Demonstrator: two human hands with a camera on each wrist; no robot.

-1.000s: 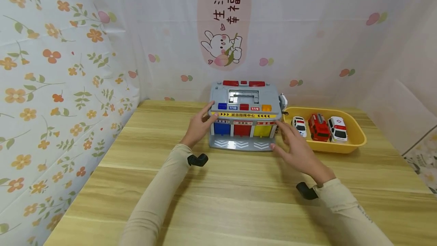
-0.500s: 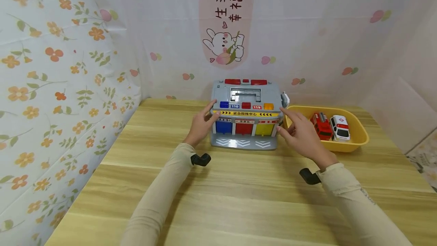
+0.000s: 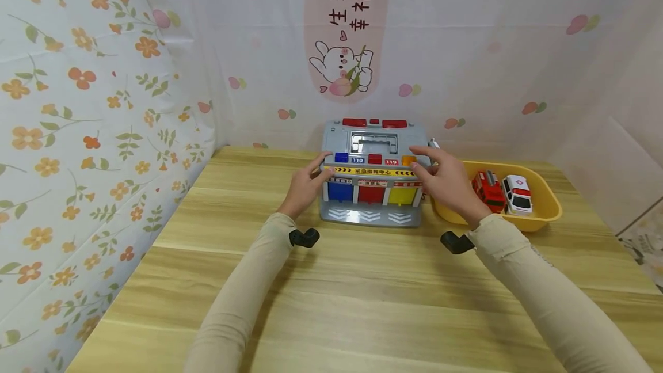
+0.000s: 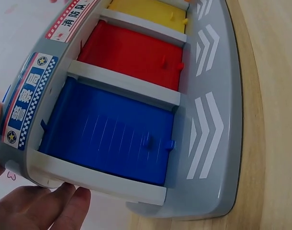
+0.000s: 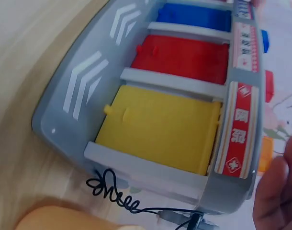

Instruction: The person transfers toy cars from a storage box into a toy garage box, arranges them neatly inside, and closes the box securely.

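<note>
A grey toy garage (image 3: 336, 138) stands near the back of the table, with blue (image 4: 112, 134), red (image 4: 131, 55) and yellow (image 5: 160, 129) doors, all down. My left hand (image 3: 303, 191) holds its left end, the thumb at the front edge and the other fingers along the side wall. Over the roof's right end is my right hand (image 3: 452, 184), fingers extended and thumb beside the orange button (image 3: 406, 160); whether it touches the button I cannot tell. Blue (image 3: 341, 157) and red (image 3: 375, 159) buttons sit along the same edge.
A yellow tray (image 3: 550, 209) stands just right of the garage, holding a red fire truck (image 3: 489, 190) and a white ambulance (image 3: 518, 194). A coiled black cord (image 5: 110, 191) hangs at the garage's right end. Patterned cloth (image 3: 248, 33) covers the wall behind.
My right hand has risen from the garage's right front side to its roof, beside the orange button, and now hides the white toy car in the tray. The left hand stays put.
</note>
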